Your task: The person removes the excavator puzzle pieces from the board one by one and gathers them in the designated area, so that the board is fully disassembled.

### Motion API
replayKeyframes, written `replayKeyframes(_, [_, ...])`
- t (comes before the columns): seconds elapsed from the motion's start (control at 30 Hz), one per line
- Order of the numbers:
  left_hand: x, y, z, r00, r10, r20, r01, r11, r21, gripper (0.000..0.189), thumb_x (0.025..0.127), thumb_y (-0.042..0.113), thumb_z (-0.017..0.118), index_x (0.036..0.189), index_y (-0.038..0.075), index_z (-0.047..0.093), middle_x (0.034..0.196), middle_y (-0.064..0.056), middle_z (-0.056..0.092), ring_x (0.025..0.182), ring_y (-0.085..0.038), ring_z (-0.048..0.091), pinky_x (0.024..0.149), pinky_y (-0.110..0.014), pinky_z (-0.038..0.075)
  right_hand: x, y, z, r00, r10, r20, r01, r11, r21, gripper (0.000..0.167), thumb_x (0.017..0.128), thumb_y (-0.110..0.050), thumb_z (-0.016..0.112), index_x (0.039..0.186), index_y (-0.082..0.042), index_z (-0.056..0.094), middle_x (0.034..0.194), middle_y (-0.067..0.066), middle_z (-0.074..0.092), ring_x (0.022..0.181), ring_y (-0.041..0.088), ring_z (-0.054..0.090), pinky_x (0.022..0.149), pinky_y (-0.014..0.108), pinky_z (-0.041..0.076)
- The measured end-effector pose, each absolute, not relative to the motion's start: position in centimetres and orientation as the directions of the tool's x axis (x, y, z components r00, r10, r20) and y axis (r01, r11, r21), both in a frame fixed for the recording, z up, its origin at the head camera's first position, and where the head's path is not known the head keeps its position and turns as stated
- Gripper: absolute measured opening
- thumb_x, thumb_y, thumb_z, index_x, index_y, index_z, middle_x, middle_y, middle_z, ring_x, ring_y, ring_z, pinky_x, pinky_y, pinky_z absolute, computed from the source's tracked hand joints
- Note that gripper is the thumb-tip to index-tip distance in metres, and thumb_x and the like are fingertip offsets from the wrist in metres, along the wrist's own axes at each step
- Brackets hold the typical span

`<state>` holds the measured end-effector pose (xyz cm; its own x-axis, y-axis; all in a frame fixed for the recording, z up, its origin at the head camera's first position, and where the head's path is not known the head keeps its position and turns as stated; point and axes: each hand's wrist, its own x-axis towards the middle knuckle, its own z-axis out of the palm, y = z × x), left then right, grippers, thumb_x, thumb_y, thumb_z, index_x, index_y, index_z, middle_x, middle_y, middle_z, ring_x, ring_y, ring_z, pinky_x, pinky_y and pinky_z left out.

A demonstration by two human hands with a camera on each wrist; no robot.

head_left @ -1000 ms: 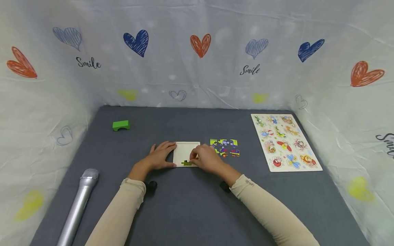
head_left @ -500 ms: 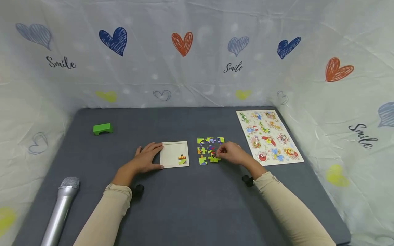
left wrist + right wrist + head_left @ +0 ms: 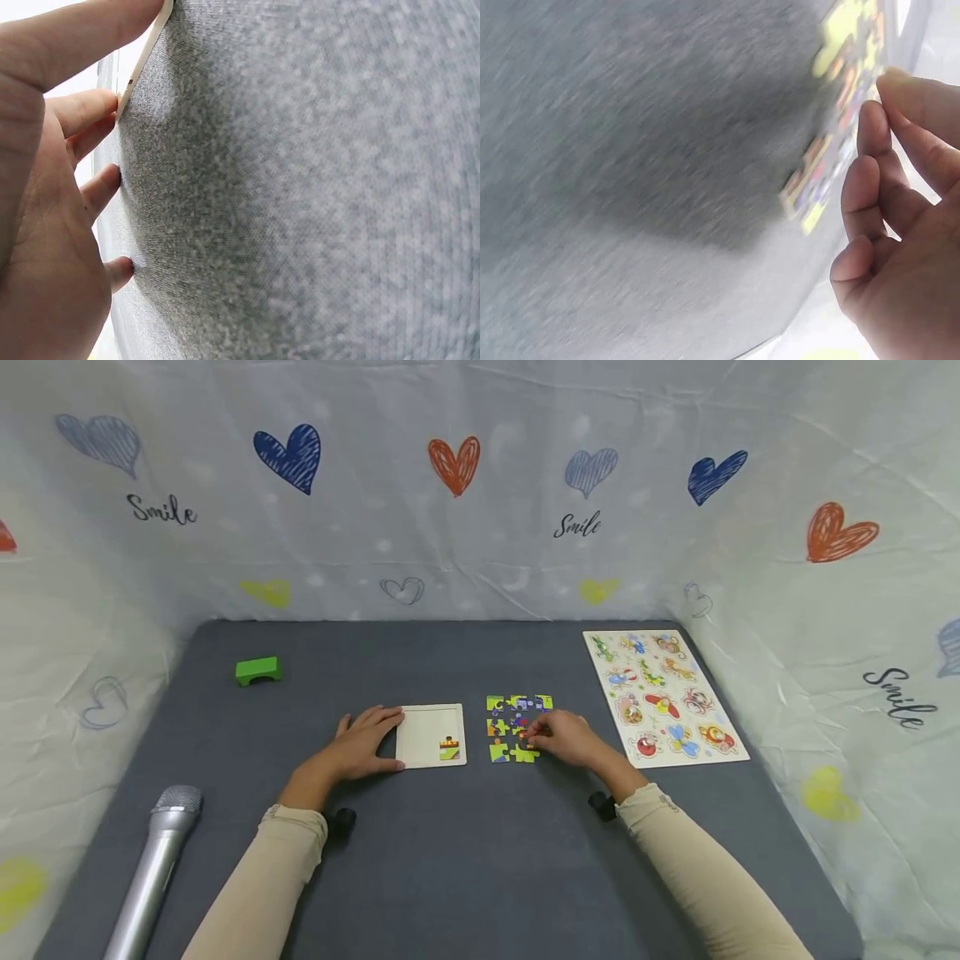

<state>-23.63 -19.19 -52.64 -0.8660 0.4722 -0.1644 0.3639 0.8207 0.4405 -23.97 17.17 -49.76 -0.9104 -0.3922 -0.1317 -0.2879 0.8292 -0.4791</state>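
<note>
On the grey table lies a square cream puzzle board. One green, red and orange puzzle piece sits in its lower right corner. My left hand rests at the board's left edge, fingers extended, thumb at the near corner; the left wrist view shows thumb and index fingertip on that edge. Right of the board, several jigsaw pieces lie in rows. My right hand is over the right side of these rows, thumb and index tips close together among the pieces. I cannot tell whether a piece is between them.
A cream board with insect and animal pictures lies at the right. A green arched block is at the back left, a silver microphone at the front left. White cloth with hearts surrounds the table.
My right hand moved from the board right to the loose pieces, leaving a piece in the board's corner. Since then it shifts only slightly there. My left hand stays at the board; the view has turned.
</note>
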Motion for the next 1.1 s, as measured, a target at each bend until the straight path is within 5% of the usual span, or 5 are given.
replayKeyframes(0.53, [-23.8,-17.8,-52.7,-0.860,0.476,-0.184,0.357,0.818,0.450,0.086,0.084,0.044,0.073,0.152,0.010,0.033,0.158,-0.008,0.027,0.148,-0.037,0.013,0.109,-0.072,0.002,-23.8,8.3,-50.1,-0.821,-0.571,-0.029,-0.534,0.784,-0.318,0.026,0.091,-0.017,0.066,0.116,-0.011,0.071,0.066,-0.005,0.057,0.069,0.014,0.053,0.070,0.038,0.040])
replayKeyframes(0.8, [-23.6,-18.2,-52.4,-0.863,0.473,-0.178,0.358,0.820,0.445,0.085,0.085,0.044,0.072,0.152,0.010,0.033,0.158,-0.008,0.027,0.148,-0.036,0.015,0.109,-0.072,0.004,-23.9,6.8,-50.6,-0.820,-0.571,-0.032,-0.536,0.788,-0.303,0.021,0.093,-0.015,0.061,0.109,-0.016,0.074,0.076,-0.002,0.067,0.079,0.018,0.059,0.073,0.042,0.042])
replayKeyframes(1.1, [-23.2,-19.1,-52.0,-0.874,0.446,-0.194,0.330,0.836,0.440,0.086,0.084,0.043,0.073,0.152,0.011,0.033,0.158,-0.008,0.028,0.148,-0.036,0.014,0.110,-0.070,0.003,-24.0,6.0,-49.9,-0.809,-0.587,0.032,-0.558,0.750,-0.355,0.018,0.093,-0.014,0.061,0.104,-0.013,0.075,0.071,-0.003,0.063,0.069,0.013,0.053,0.074,0.040,0.042])
